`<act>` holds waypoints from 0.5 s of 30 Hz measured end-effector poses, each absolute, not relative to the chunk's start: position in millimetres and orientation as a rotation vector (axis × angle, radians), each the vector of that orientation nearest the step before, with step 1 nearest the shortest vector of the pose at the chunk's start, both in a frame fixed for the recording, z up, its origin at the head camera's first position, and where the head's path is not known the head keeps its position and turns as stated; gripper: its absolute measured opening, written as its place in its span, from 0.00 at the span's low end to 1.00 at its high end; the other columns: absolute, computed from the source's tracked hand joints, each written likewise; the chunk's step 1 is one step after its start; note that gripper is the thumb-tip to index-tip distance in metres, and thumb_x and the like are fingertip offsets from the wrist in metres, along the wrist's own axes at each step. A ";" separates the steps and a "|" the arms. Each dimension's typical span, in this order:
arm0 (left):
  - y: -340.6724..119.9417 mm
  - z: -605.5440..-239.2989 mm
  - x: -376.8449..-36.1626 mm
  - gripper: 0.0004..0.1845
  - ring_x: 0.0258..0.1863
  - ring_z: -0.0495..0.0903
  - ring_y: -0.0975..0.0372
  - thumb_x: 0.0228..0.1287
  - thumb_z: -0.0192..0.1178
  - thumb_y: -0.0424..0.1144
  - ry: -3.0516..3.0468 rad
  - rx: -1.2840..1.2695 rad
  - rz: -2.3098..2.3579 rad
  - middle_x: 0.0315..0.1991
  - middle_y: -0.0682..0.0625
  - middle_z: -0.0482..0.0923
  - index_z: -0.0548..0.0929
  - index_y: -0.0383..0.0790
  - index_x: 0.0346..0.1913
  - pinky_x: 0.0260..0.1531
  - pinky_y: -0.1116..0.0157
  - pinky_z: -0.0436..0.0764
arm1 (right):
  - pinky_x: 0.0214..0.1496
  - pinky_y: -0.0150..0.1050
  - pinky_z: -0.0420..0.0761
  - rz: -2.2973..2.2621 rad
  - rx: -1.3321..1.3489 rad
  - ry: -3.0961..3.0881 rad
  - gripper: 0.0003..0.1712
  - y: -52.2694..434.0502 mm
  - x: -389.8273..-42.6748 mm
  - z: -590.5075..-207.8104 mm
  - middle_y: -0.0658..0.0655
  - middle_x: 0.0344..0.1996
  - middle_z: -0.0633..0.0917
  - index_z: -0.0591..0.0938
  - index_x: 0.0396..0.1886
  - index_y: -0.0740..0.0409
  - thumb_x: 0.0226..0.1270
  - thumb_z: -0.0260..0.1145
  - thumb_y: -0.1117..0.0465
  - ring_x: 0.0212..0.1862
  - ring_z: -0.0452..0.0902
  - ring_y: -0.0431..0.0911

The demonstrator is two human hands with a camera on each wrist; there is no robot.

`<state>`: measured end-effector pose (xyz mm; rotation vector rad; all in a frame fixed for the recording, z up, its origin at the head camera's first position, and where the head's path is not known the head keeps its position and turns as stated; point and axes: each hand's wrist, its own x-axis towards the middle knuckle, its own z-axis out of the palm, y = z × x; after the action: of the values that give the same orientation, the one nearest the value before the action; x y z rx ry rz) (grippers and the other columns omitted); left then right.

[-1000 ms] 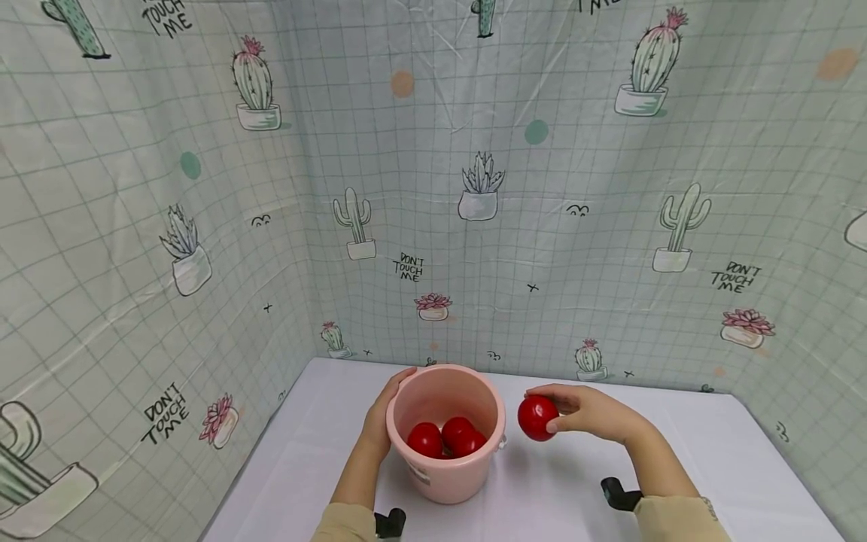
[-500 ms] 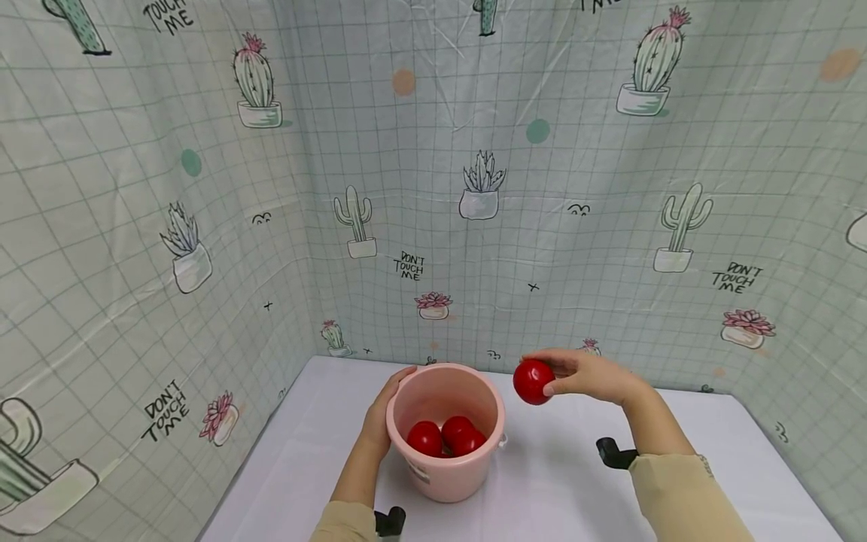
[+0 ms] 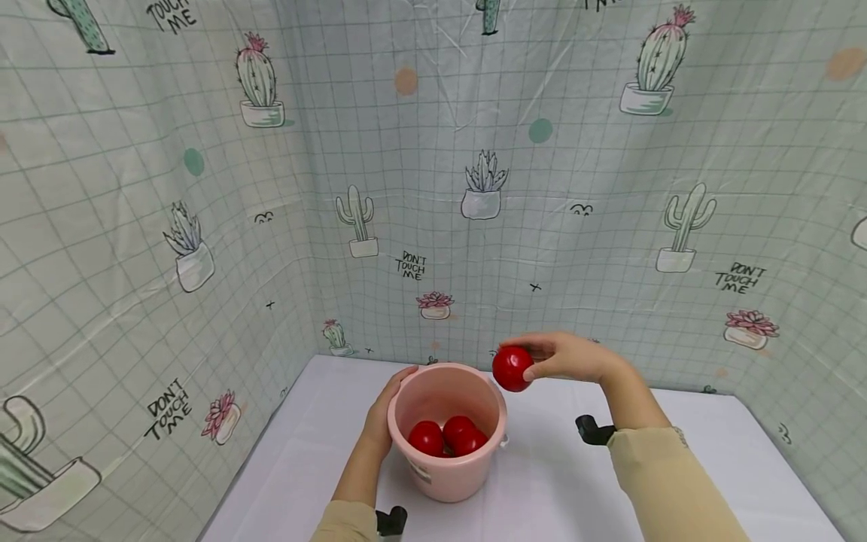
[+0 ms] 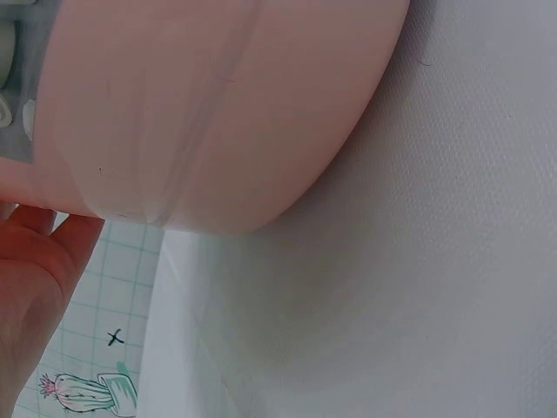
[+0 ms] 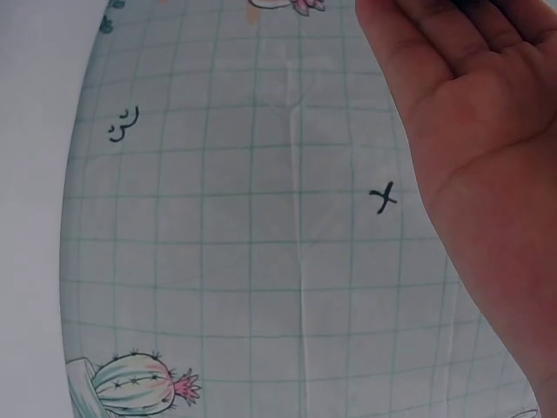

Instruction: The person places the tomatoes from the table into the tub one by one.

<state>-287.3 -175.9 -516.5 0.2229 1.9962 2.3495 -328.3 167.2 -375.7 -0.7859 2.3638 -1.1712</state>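
Observation:
A pink bucket [image 3: 450,478] stands upright on the white table, with several glossy red tomato-like balls [image 3: 427,438] lying at its bottom. Along the bucket's left outer wall rests my left hand [image 3: 382,414], fingertips up near the rim. The left wrist view has that hand's fingers [image 4: 74,239] touching the pink wall. My right hand [image 3: 565,357] pinches another red tomato-like ball [image 3: 512,369] between thumb and fingers, in the air just beyond the bucket's right rim. In the right wrist view the palm [image 5: 487,148] shows, but the held ball is out of view.
The white tabletop [image 3: 562,482] spreads to the right of the bucket. A cloth printed with cacti [image 3: 687,218] hangs behind and at both sides. A small handle knob [image 3: 503,442] sticks out from the bucket's right side.
My right hand has lifted the red ball up from low beside the bucket, then carried it left toward the rim. The left hand and bucket have kept their place.

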 end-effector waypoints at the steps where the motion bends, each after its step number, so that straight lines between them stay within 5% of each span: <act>1: -175.8 -516.2 -287.2 0.27 0.74 0.61 0.56 0.77 0.33 0.57 1.991 0.226 2.353 0.73 0.54 0.67 0.68 0.57 0.71 0.73 0.53 0.63 | 0.56 0.47 0.82 -1.167 -0.786 2.360 0.33 165.1 -328.7 -374.6 0.53 0.58 0.83 0.75 0.67 0.39 0.61 0.71 0.50 0.57 0.80 0.50; 15: -175.7 -514.2 -286.3 0.27 0.75 0.59 0.56 0.77 0.33 0.56 1.988 0.226 2.345 0.73 0.54 0.65 0.68 0.57 0.72 0.74 0.50 0.61 | 0.57 0.49 0.82 -1.091 -0.854 2.275 0.32 132.2 -337.2 -364.6 0.50 0.57 0.82 0.77 0.65 0.37 0.60 0.73 0.52 0.58 0.78 0.50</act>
<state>-286.3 -175.7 -514.2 0.2257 1.9885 2.3451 -337.2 132.2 -364.6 -0.8545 2.2745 -1.0906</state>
